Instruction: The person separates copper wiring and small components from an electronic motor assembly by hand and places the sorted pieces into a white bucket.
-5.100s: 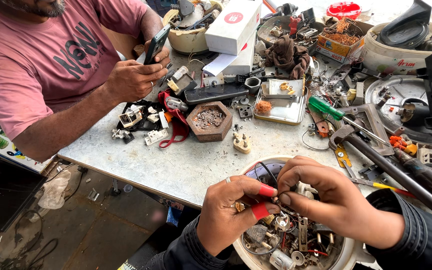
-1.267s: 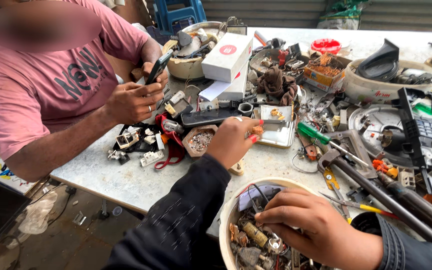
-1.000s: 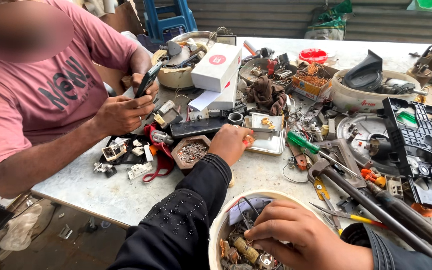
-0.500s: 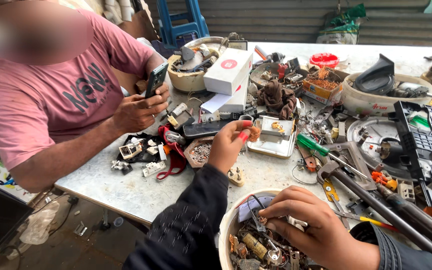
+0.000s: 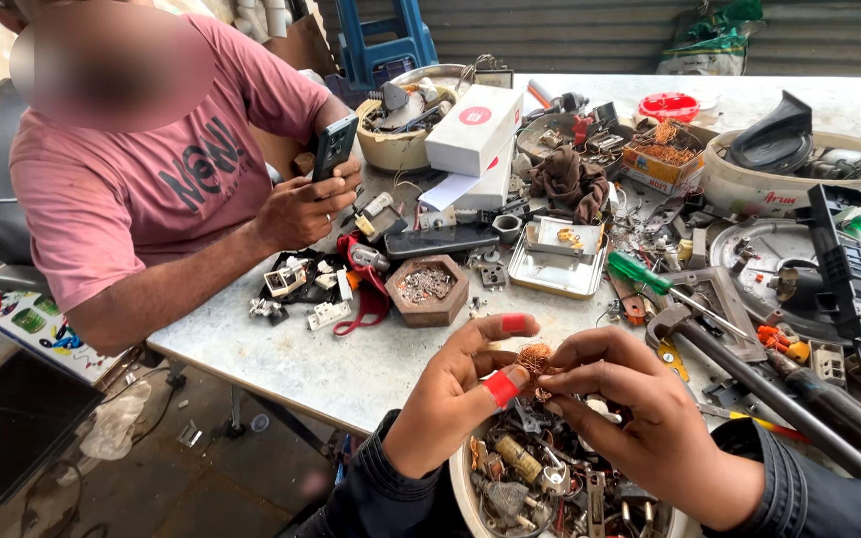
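We are looking down at our two hands meeting just above a round bowl [image 5: 462,476] of scrap electrical parts at the near edge of the table [image 5: 351,359]. Our left hand [image 5: 450,399], with red tape on the thumb and forefinger, and our right hand [image 5: 640,418] are pinching a small tangle of copper wire [image 5: 535,358] between their fingertips, both grips narrow and closed on it. The copper wire is hovering over the bowl's far rim. Beyond the bowl, a hexagonal wooden dish [image 5: 429,290] of small bits is sitting near a shallow metal tray [image 5: 556,261]. To the right of the bowl, a green-handled screwdriver [image 5: 650,279] and a long dark tool handle [image 5: 779,374] are lying on the table. Farther beyond the bowl, a white box [image 5: 473,130] is resting among clutter. Across the table to the bowl's left, another person in a pink shirt [image 5: 142,189] is holding a phone [image 5: 333,145] upright in one hand.
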